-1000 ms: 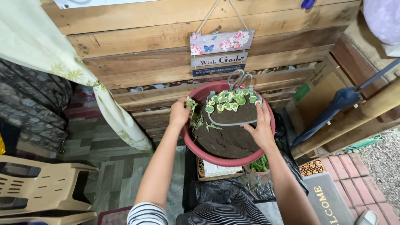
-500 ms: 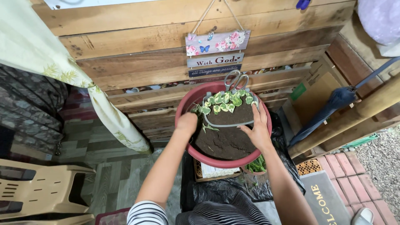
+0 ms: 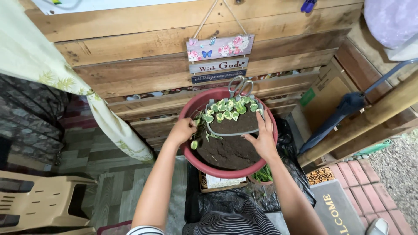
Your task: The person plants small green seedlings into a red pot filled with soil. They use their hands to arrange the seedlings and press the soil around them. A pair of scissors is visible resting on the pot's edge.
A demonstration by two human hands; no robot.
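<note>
Head camera looks straight down on a round red basin point(image 3: 191, 159) half full of dark soil point(image 3: 226, 150), which serves as the landmark for everything else. Inside the basin, toward its far side, sits a grey pot point(image 3: 233, 130) filled with soil and a row of small green-and-white leafy cuttings point(image 3: 228, 106) along its far edge. Scissors point(image 3: 241, 87) rest on the basin's far rim, handles toward the wall, apparently parked there within reach.

The left hand point(image 3: 183, 130) is at the basin's left rim, fingers curled closed around a small leafy cutting point(image 3: 197, 130) whose stem and leaves hang down toward the loose soil; the pinch keeps the sprig upright. The right hand point(image 3: 263, 137) lies open and flat, fingers spread, against the near right corner of the grey pot, seemingly steadying it in the soil.

Behind the basin runs a wooden plank wall point(image 3: 130, 65) with a small hanging sign point(image 3: 217, 58). Under the basin is a black plastic bag point(image 3: 226, 202). Left of it hangs a pale curtain point(image 3: 65, 82), with a beige plastic chair point(image 3: 39, 200) further out. To the right lean a folded blue umbrella point(image 3: 344, 113) and, nearer, a doormat point(image 3: 337, 209).
</note>
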